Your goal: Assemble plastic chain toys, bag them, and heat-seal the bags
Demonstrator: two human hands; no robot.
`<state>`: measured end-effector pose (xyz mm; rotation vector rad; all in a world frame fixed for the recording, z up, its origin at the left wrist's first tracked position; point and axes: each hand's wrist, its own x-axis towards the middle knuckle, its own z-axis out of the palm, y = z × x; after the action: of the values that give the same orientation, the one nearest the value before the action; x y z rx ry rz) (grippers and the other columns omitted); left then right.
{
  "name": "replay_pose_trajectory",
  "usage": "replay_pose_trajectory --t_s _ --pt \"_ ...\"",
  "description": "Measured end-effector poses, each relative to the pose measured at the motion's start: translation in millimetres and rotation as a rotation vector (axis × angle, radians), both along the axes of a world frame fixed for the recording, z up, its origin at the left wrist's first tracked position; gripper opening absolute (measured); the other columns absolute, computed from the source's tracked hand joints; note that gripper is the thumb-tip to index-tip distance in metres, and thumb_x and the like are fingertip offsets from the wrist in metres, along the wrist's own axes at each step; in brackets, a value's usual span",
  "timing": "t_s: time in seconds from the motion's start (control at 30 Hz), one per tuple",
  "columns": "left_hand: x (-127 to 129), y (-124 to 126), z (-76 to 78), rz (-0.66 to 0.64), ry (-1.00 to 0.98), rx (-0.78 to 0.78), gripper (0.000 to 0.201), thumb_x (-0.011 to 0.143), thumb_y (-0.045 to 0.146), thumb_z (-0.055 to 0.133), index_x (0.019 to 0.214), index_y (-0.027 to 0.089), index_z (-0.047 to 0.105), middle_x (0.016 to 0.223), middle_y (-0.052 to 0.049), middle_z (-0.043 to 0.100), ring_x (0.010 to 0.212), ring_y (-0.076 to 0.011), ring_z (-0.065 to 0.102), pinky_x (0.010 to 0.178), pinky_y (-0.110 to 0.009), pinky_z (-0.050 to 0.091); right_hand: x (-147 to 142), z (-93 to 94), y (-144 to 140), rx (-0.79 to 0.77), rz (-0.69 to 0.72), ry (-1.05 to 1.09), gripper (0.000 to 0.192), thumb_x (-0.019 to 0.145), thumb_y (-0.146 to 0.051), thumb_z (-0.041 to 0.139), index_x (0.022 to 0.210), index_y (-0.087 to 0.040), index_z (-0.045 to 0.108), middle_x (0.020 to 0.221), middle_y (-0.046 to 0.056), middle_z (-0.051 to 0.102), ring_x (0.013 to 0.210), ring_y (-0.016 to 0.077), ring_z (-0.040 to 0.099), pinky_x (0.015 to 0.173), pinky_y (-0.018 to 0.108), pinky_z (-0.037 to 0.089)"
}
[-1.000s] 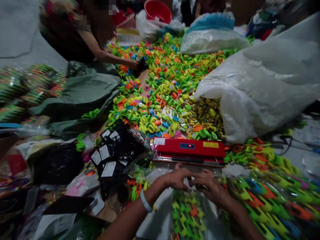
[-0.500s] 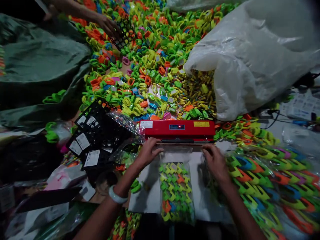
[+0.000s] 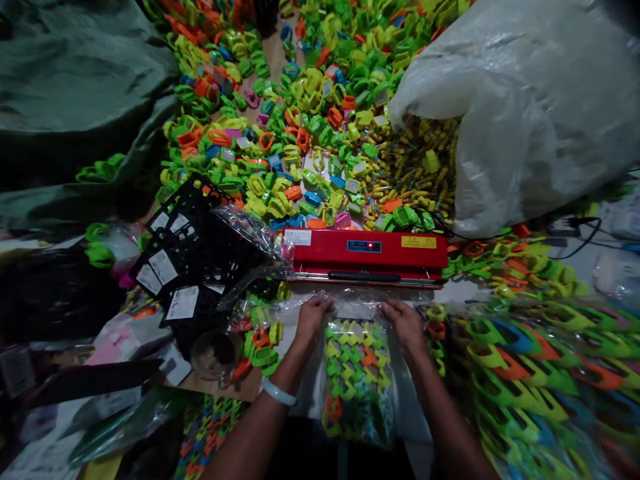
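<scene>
A clear plastic bag [image 3: 357, 380] packed with rows of green, yellow and orange plastic pieces lies in front of me. Its top edge is pinched by my left hand [image 3: 314, 317] at the left corner and by my right hand [image 3: 404, 323] at the right corner, so the film runs between them. Just beyond the bag is a red heat sealer [image 3: 367, 250] with a lit red display and a black-handled bar along its front. Both hands are nearer to me than this bar, apart from it.
Loose coloured watch-shaped pieces [image 3: 300, 133] are heaped behind the sealer. Black perforated trays [image 3: 200, 253] with white labels lie at left. A large translucent sack [image 3: 525, 100] stands back right. Filled bags [image 3: 540, 373] are piled at right, and a dark green sack [image 3: 85, 100] is at far left.
My hands have left the sealer's front edge, moving toward me and closer together onto the bag's top edge. Another person's hand with a black tray has gone out of view at the top.
</scene>
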<state>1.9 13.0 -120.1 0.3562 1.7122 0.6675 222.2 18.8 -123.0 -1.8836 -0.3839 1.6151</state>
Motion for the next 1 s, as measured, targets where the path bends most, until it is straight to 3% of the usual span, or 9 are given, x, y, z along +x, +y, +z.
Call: replay_pose_trajectory --t_s 0.23,0.4,0.57,0.73,0.9,1.0 --pt "-8 10 12.8 0.117 -0.164 0.010 0.034 0.047 0.033 0.087 0.068 0.013 0.069 0.070 -0.002 0.066 0.067 -0.0115 0.056 0.065 -0.022 0.042 8 3.9 3 0.049 -0.035 0.060 0.042 0.053 -0.045 0.085 0.077 -0.016 0.066 0.065 0.000 0.068 0.063 0.0130 0.062 0.066 0.025 0.048" --pt "-13 22 12.2 0.331 -0.176 -0.032 0.035 0.047 0.034 0.083 0.068 0.016 0.063 0.059 0.002 0.059 0.053 -0.0082 0.050 0.054 -0.021 0.039 6 -1.7 8 0.019 -0.228 0.040 0.044 0.054 -0.050 0.083 0.076 -0.016 0.064 0.059 -0.001 0.065 0.054 0.0108 0.057 0.059 0.023 0.046" --pt "-6 34 8.2 0.448 -0.063 -0.011 0.031 0.055 0.040 0.074 0.069 0.016 0.059 0.062 0.002 0.059 0.054 -0.0086 0.051 0.052 -0.021 0.038 2 -7.7 26 0.023 -0.278 -0.103 0.040 0.053 -0.045 0.079 0.076 -0.018 0.061 0.059 -0.001 0.065 0.054 0.0147 0.057 0.057 0.028 0.047" --pt "-1 42 11.6 0.376 0.072 0.027 0.026 0.064 0.040 0.062 0.074 0.016 0.059 0.069 -0.002 0.063 0.062 -0.0133 0.057 0.058 -0.024 0.041 1 -7.7 35 0.073 -0.283 -0.150 0.031 0.061 -0.046 0.066 0.075 -0.020 0.057 0.070 0.001 0.066 0.064 0.0170 0.060 0.064 0.031 0.049" --pt "-9 33 24.3 0.226 0.311 0.106 0.027 0.068 0.040 0.067 0.083 0.018 0.062 0.083 -0.001 0.065 0.081 -0.0163 0.058 0.077 -0.027 0.043 8 -0.3 21 0.112 -0.156 -0.408 0.041 0.067 -0.051 0.066 0.089 -0.016 0.063 0.083 0.004 0.066 0.077 0.0181 0.059 0.069 0.029 0.047" --pt "-12 33 19.9 0.140 0.329 0.088 0.022 0.065 0.037 0.070 0.071 0.017 0.064 0.070 -0.001 0.063 0.070 -0.0155 0.056 0.069 -0.027 0.041 12 -7.9 24 0.068 -0.077 -0.419 0.039 0.062 -0.051 0.068 0.078 -0.015 0.066 0.076 0.005 0.066 0.073 0.0190 0.057 0.069 0.030 0.045"
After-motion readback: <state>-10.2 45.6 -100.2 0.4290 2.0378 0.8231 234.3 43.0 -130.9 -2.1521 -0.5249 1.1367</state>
